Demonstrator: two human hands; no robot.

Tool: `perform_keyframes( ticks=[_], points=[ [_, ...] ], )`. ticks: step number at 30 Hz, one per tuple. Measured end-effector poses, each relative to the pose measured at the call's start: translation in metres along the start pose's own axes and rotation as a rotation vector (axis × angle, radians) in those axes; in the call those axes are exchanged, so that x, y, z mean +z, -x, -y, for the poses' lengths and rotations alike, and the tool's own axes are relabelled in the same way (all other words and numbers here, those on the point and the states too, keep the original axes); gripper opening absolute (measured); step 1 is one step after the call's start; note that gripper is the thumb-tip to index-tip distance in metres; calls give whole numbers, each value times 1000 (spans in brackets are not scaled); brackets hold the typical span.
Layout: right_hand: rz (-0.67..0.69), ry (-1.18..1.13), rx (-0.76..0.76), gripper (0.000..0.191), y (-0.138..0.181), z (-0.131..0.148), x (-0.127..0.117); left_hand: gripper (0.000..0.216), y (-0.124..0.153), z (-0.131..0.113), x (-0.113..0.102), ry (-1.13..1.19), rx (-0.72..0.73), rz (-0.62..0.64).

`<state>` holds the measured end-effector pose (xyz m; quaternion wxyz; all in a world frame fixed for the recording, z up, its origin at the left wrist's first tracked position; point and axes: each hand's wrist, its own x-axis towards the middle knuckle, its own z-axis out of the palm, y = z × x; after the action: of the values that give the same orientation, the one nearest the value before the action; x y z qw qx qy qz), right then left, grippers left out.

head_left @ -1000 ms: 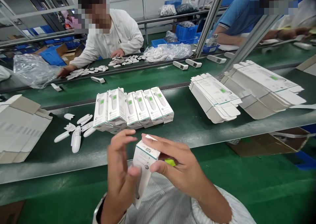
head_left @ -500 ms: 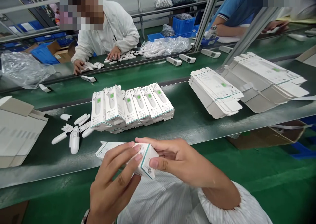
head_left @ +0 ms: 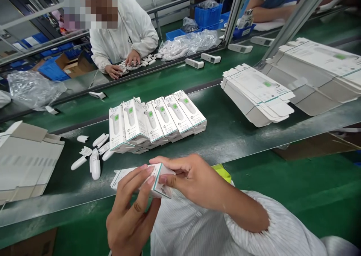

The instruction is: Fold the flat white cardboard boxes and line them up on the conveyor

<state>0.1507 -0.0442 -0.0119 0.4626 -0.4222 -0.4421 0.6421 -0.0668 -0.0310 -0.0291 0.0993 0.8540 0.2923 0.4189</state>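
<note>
Both my hands hold one small white thermometer carton (head_left: pixel 163 191) with a teal stripe, tilted over the near edge of the bench. My left hand (head_left: pixel 129 214) grips it from the left, fingers across its printed face. My right hand (head_left: pixel 197 182) is at the carton's right end, its thumb on the end panel and its fingers behind. Just beyond stands a group of filled-out thermometer cartons (head_left: pixel 156 122), leaning in a row with green screens pictured on them. Left of them lie several loose white plastic covers (head_left: pixel 95 163).
Flattened cartons (head_left: pixel 259 94) lie in stacks at the right, and more cartons (head_left: pixel 28 162) lie at the left. Beyond the bench runs a green belt with several thermometers (head_left: pixel 194 63). Across it a co-worker (head_left: pixel 124 34) in white handles small white parts.
The view has shifted, so the bench items sit differently in frame. The carton stays in both my hands, its end tipped slightly. The co-worker's hands have come closer together.
</note>
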Motion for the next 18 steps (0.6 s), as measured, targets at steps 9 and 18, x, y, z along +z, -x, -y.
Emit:
perform_keyframes(
  ticks=[9, 18],
  points=[
    [-17, 233, -39, 44, 2, 4, -5, 85, 1, 7, 2, 3, -89, 11],
    [70, 270, -239, 81, 14, 16, -19, 69, 10, 25, -21, 98, -109, 136]
  ],
)
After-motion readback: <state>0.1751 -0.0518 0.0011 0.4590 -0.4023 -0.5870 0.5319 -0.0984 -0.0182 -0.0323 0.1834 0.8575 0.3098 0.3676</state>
